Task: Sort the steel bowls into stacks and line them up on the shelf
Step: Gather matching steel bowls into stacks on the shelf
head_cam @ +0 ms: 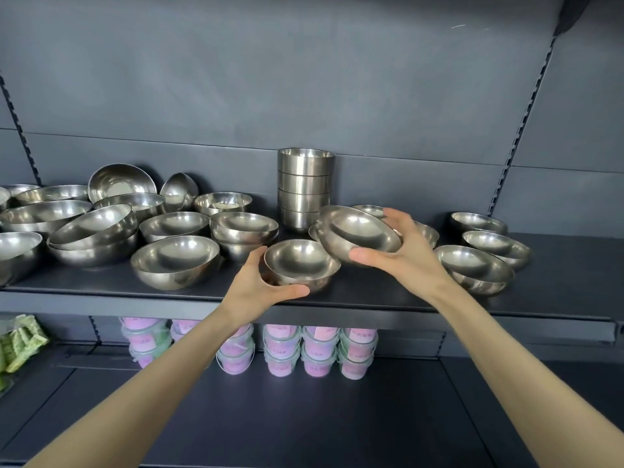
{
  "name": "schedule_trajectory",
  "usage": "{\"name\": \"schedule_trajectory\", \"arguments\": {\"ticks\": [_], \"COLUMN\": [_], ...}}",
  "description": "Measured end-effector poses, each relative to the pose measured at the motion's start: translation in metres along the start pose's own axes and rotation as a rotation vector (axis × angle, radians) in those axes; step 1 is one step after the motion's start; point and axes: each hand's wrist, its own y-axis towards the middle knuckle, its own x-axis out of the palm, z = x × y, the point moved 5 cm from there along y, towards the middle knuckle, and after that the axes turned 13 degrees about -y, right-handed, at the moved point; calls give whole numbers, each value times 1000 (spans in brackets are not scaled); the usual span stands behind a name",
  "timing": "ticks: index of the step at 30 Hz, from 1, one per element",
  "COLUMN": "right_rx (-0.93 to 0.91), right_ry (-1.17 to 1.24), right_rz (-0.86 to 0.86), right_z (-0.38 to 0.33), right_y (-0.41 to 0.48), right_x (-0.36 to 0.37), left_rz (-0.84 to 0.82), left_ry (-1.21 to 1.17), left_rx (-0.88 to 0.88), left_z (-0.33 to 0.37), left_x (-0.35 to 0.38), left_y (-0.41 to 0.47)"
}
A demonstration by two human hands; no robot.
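Head view: a dark grey shelf [388, 300] crosses the middle of the frame and carries many steel bowls. Just below centre, the left hand [260, 285] grips a small round bowl [300, 261] that stands upright near the shelf's front edge, with the thumb along its near wall and the fingers round its nine o'clock side. At two o'clock from that bowl, the right hand [405, 251] holds a second small bowl [358, 231], tilted with its mouth towards the camera; the thumb lies under its near wall and the fingers curl over its far rim. Whether the two bowls touch cannot be told. At twelve o'clock from the left-hand bowl, a tall stack of straight-sided bowls [305, 187] stands against the back panel. From nine to ten o'clock lies a loose crowd of larger bowls [175, 258], some nested, some leaning. At three o'clock, three small bowls [472, 265] sit in a row running back towards the panel. On the lower shelf at six o'clock stand stacked pink tubs [317, 349], and green packets [17, 342] lie at eight o'clock.
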Motion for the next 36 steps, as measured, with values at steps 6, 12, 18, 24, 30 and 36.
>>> {"name": "schedule_trajectory", "arguments": {"ticks": [6, 12, 18, 24, 30, 36], "right_rx": [-47, -44, -43, -70, -129, -59], "right_ry": [-20, -52, -72, -18, -44, 57], "right_rz": [-194, -304, -352, -370, -214, -204], "right_z": [-20, -19, -19, -16, -18, -2], "right_y": [16, 23, 24, 20, 9, 3], "right_x": [44, 61, 71, 73, 56, 61], "left_rz": [-128, -188, -214, -225, -213, -183], "left_ry": [-55, -58, -78, -97, -114, -109], "left_rx": [-23, -41, -61, -69, -47, -26], "left_z": [6, 5, 0, -3, -1, -1], "left_x": [0, -6, -10, -11, -13, -14], "left_y": [-1, 3, 7, 7, 7, 3]}}
